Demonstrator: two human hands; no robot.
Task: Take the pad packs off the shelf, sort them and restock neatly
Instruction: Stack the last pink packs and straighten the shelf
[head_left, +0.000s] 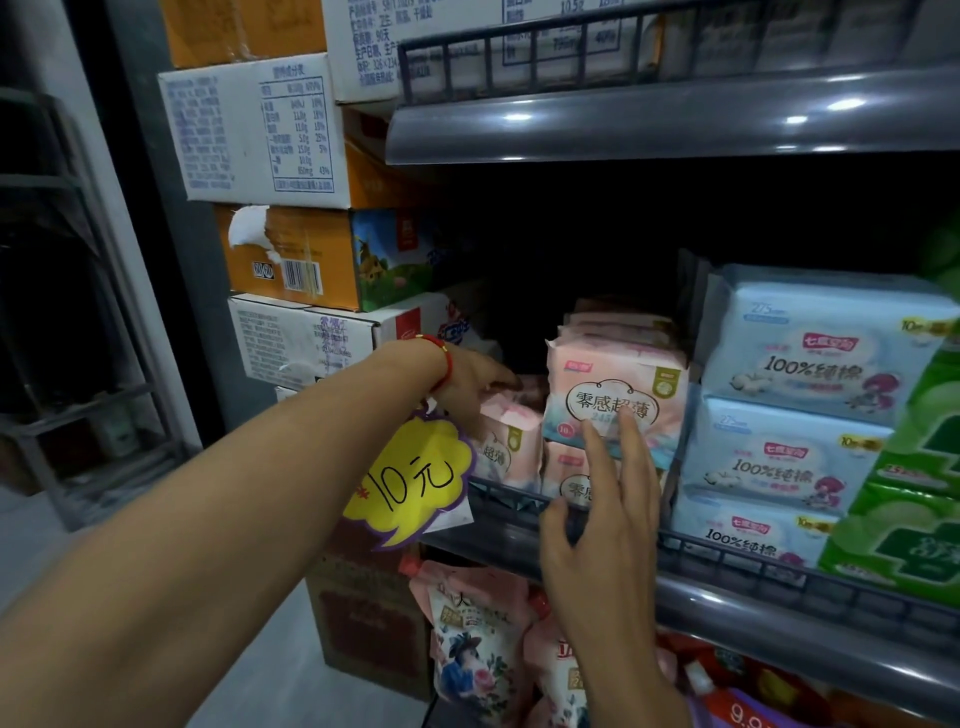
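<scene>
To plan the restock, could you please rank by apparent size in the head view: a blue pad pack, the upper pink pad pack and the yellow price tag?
1. Blue pad pack
2. Upper pink pad pack and yellow price tag: look alike; the tag hangs nearer the camera, so unranked.

Our left arm stretches from the lower left toward mid-frame, its left hand (470, 379) reaching forward with fingers extended. Our right hand (597, 525) rises from the bottom centre, fingers (631, 431) straight and spread, thumb out left.
</scene>
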